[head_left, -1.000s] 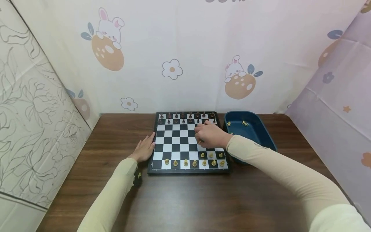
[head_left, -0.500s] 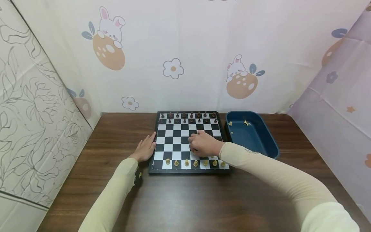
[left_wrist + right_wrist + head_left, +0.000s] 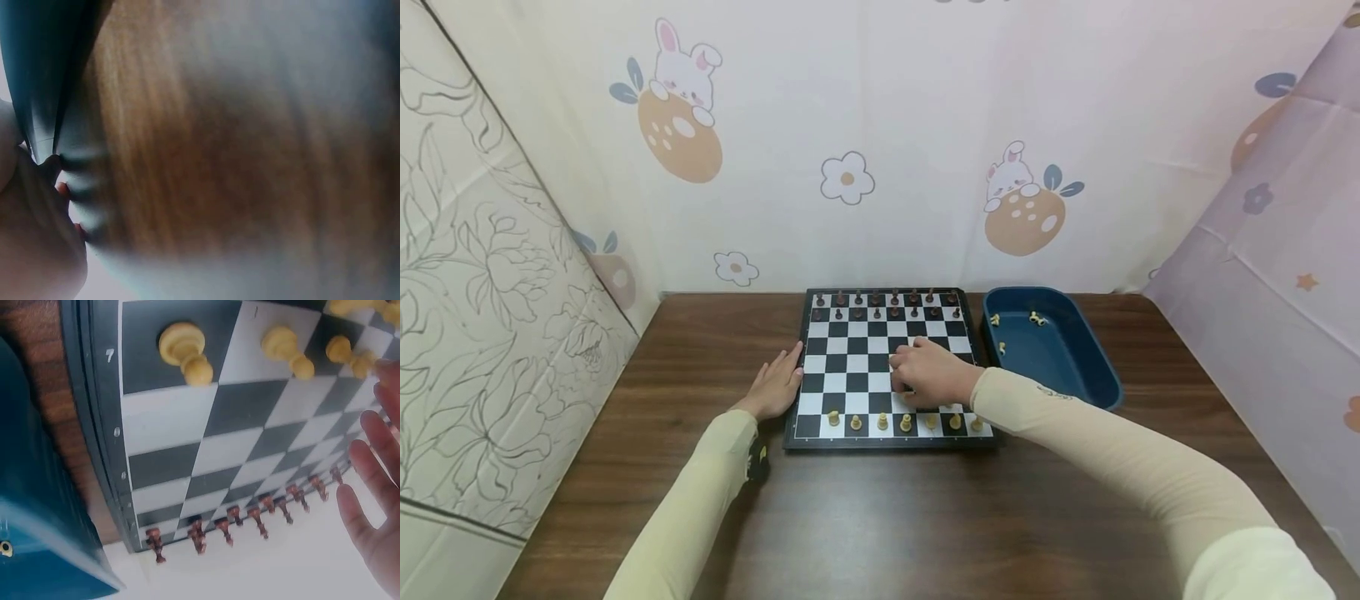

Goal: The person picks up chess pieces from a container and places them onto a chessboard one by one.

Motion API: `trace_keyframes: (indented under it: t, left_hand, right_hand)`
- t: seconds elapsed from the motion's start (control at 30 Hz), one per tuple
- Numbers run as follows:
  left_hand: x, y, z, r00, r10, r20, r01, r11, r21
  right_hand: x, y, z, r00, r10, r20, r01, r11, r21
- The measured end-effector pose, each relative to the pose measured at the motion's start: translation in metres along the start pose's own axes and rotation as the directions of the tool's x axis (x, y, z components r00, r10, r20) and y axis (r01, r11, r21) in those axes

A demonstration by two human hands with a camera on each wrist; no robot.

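Note:
A black-and-white chessboard (image 3: pixel 846 367) lies on the wooden table. My left hand (image 3: pixel 772 385) lies flat beside it, fingers stretched, fingertips at the board's left edge. Over the near right part of the board, my right hand (image 3: pixel 931 372) pinches a pale chess pawn low over the squares, its curled fingers hiding most of the piece. In the right wrist view, pale pawns (image 3: pixel 181 350) stand in a line beside the fingers (image 3: pixel 375 444). Pale pieces (image 3: pixel 882 422) stand along the near row. Dark red pieces (image 3: pixel 875 298) fill the two far rows.
A dark blue tray (image 3: pixel 1093 354) stands right of the board, partly under the right forearm, with several pale pieces (image 3: pixel 1037 318) inside. Behind the table hangs a printed cloth (image 3: pixel 917 100). The wooden tabletop (image 3: pixel 865 525) stretches in front of the board.
My right hand has moved left and nearer over the board, from the upper right squares to just behind the near pieces, then stayed almost still. My left hand has kept its place.

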State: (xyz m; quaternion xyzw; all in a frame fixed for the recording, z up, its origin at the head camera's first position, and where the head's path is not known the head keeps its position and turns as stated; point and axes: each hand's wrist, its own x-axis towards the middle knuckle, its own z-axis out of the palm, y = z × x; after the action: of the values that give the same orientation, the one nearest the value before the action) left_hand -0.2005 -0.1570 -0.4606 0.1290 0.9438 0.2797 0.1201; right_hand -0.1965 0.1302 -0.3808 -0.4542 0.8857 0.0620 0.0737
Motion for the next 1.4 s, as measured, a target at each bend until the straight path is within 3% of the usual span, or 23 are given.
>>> trace_keyframes:
  t: [0.33, 0.53, 0.7, 1.0, 1.4]
  left_hand:
    - [0.001, -0.002, 0.003, 1.0, -0.008, -0.002, 0.008, 1.0, -0.009]
    - [0.0, -0.004, 0.002, 1.0, -0.003, 0.003, 0.003, 1.0, -0.013]
    - [-0.001, -0.003, 0.0, 1.0, -0.001, -0.003, 0.001, 1.0, -0.024]
    - [0.001, -0.004, 0.002, 1.0, -0.001, -0.008, 0.001, 1.0, -0.016]
    - [0.003, -0.004, 0.003, 1.0, -0.004, -0.002, 0.004, 1.0, 0.0]
  right_hand:
    - [-0.029, 0.026, -0.032, 0.991, 0.093, -0.1, -0.097, 0.995, -0.038]
    - [-0.055, 0.055, -0.049, 0.963, 0.23, -0.138, -0.238, 0.97, -0.045]
    - [-0.075, 0.08, -0.055, 0.937, 0.296, -0.184, -0.307, 0.951, -0.032]
    - [-0.093, 0.112, -0.046, 0.911, 0.364, -0.195, -0.377, 0.926, -0.03]
    - [-0.081, 0.148, -0.017, 0.883, 0.454, -0.124, -0.46, 0.888, -0.025]
